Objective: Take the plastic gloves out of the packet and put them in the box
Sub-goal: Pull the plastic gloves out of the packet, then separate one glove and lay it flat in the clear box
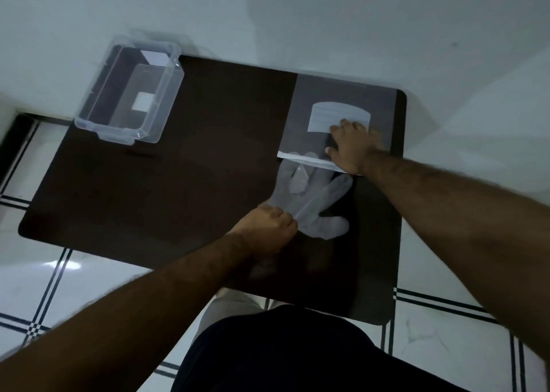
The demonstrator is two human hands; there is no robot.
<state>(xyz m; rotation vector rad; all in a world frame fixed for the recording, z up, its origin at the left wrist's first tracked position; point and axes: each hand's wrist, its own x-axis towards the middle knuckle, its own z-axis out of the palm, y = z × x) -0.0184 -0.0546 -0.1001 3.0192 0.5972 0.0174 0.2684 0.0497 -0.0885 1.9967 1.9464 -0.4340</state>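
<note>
A clear plastic packet (336,100) with a white label lies flat at the far right of the dark table (178,198). My right hand (352,146) presses flat on the packet near its open lower edge. A translucent plastic glove (318,201) sticks out of that opening, its fingers spread on the table. My left hand (268,228) is closed on the glove's left side. The clear plastic box (89,114) stands at the table's far left corner, with white labels visible through its walls.
The table's rounded edges border a white tiled floor with dark stripes (53,287). A pale wall (297,19) runs behind the table. My dark-clothed body (282,356) stands against the near edge.
</note>
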